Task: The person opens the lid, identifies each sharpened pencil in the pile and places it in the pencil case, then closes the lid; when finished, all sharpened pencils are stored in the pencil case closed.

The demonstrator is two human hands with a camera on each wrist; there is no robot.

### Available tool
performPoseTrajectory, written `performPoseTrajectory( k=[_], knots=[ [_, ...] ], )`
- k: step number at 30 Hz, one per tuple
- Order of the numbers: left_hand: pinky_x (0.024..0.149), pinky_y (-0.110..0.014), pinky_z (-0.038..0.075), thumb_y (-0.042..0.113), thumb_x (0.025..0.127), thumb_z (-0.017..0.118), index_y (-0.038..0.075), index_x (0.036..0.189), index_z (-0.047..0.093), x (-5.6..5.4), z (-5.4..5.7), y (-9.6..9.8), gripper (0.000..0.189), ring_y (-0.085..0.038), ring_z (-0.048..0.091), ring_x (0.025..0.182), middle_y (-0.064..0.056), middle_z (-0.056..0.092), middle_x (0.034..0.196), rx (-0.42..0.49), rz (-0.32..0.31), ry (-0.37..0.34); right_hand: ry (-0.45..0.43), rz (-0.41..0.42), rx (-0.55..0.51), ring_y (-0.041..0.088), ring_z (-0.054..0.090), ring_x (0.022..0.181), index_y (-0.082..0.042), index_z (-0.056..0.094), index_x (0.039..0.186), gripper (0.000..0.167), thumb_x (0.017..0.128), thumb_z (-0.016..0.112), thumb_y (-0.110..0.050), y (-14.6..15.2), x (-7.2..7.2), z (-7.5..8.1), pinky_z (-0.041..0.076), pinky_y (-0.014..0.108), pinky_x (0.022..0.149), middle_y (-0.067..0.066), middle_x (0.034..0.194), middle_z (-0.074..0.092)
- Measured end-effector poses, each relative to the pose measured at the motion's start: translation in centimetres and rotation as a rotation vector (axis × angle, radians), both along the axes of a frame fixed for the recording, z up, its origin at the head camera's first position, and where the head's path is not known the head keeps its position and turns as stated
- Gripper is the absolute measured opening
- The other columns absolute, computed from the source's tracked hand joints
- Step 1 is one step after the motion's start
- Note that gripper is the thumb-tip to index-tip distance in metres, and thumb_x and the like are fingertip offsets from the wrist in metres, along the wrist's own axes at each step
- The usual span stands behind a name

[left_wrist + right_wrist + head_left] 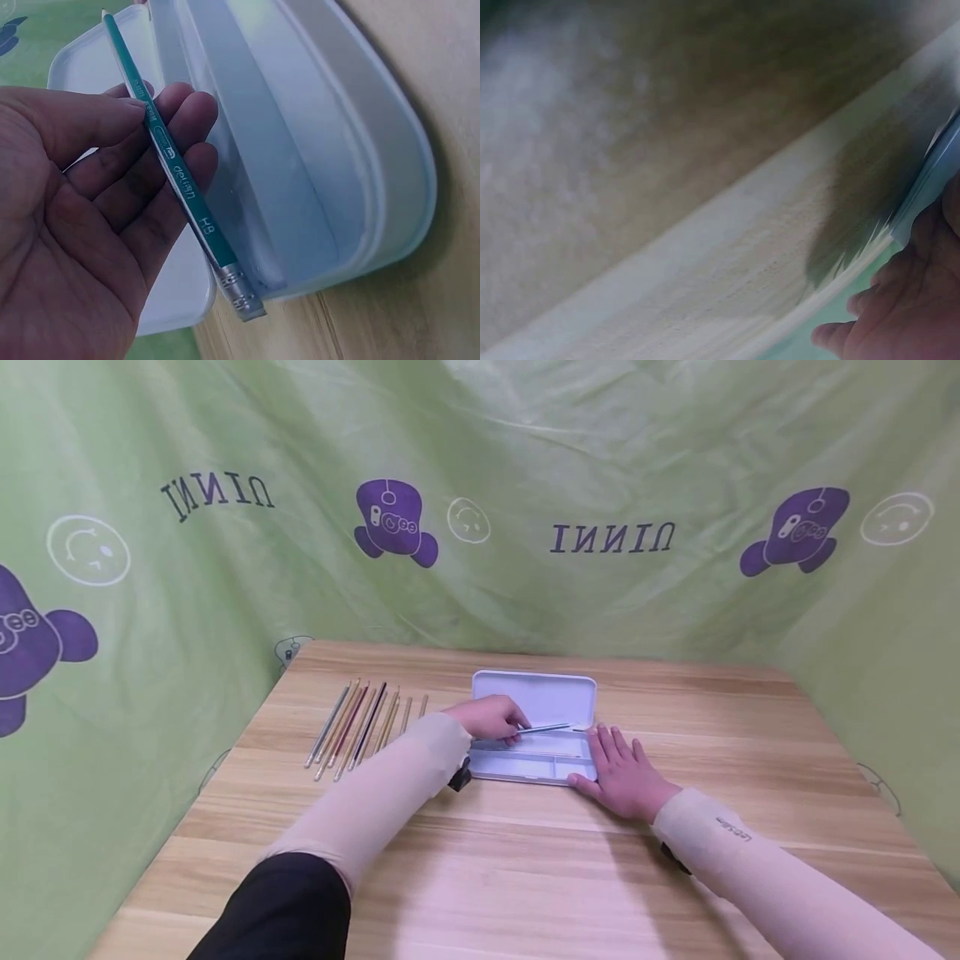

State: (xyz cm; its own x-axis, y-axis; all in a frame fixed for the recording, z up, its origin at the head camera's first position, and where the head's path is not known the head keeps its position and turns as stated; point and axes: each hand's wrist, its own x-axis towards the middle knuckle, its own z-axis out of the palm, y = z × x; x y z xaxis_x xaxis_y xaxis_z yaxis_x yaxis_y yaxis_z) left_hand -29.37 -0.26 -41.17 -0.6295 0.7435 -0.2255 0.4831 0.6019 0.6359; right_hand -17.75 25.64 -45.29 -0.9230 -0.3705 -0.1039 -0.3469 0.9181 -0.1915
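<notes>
Left hand (86,191) pinches a green pencil (171,155)
Likely light, stiff, slick — best held mid-barrel; right hand (624,778), fingers straight, at the case (536,693).

- Head cam: up high on the wearer, facing fwd + down over the light-brown wood-grain table (495,877) to the green printed fabric backdrop (510,602); widest + farthest view.
- L wrist cam: v. close, looks past the palm of the left hand (97,214), w/ the slim green pencil (180,166) and pale-blue rectangular case (289,161) on a slant.
- R wrist cam: low, skimming the tabletop, tilted, blurry up top; right hand (907,304) in lower R corner.
- Head + L wrist share left hand, pencil, case interior.
- Head + R wrist share right hand, tabletop.
</notes>
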Motion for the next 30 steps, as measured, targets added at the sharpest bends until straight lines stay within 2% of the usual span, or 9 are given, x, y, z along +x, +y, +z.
performPoseTrajectory(
  k=[6,11,17,23,30],
  knots=[
    [0.090,-0.020,0.051,-0.007,0.092,0.064,-0.003,0.121,0.074,0.2,0.2,0.7,0.030,-0.014,0.066,0.095,-0.009,0.076,0.104,-0.056,-0.025,0.126,0.026,-0.002,0.011,0.056,0.012,0.149,0.016,0.017,0.156,0.094,0.105,0.045,-0.057,0.2,-0.2,-0.7,0.010,0.074,0.117,0.038,0.162,0.016],
    [0.095,-0.023,0.052,-0.006,0.094,0.061,-0.001,0.119,0.075,0.4,0.0,1.1,0.029,-0.018,0.067,0.105,-0.010,0.075,0.110,-0.084,-0.051,0.188,0.037,0.000,0.013,0.057,0.013,0.149,0.016,0.017,0.156,0.095,0.105,0.044,-0.059,0.2,-0.4,-1.1,0.012,0.074,0.117,0.038,0.162,0.016],
    [0.098,-0.029,0.052,-0.004,0.094,0.062,0.002,0.114,0.077,0.7,-0.5,1.6,0.026,-0.021,0.068,0.109,-0.009,0.076,0.111,-0.120,-0.069,0.284,0.037,0.004,0.022,0.056,0.014,0.149,0.016,0.018,0.156,0.096,0.105,0.040,-0.062,0.1,-0.3,-1.0,0.013,0.073,0.117,0.039,0.161,0.017],
    [0.100,-0.031,0.052,-0.005,0.092,0.062,0.002,0.112,0.077,0.8,-0.7,1.7,0.026,-0.023,0.068,0.108,-0.009,0.075,0.109,-0.164,-0.083,0.334,0.014,0.004,-0.001,0.058,0.015,0.148,0.017,0.020,0.155,0.101,0.103,0.033,-0.069,-0.4,0.1,0.0,0.014,0.074,0.117,0.041,0.160,0.019],
    [0.097,-0.028,0.053,-0.004,0.092,0.063,0.002,0.111,0.077,0.9,-1.0,1.5,0.025,-0.021,0.068,0.105,-0.008,0.076,0.108,-0.177,-0.086,0.370,0.010,-0.010,-0.001,0.057,0.015,0.148,0.018,0.021,0.154,0.091,0.105,0.047,-0.054,-0.5,0.2,0.1,0.015,0.074,0.116,0.040,0.160,0.019]
  ],
)
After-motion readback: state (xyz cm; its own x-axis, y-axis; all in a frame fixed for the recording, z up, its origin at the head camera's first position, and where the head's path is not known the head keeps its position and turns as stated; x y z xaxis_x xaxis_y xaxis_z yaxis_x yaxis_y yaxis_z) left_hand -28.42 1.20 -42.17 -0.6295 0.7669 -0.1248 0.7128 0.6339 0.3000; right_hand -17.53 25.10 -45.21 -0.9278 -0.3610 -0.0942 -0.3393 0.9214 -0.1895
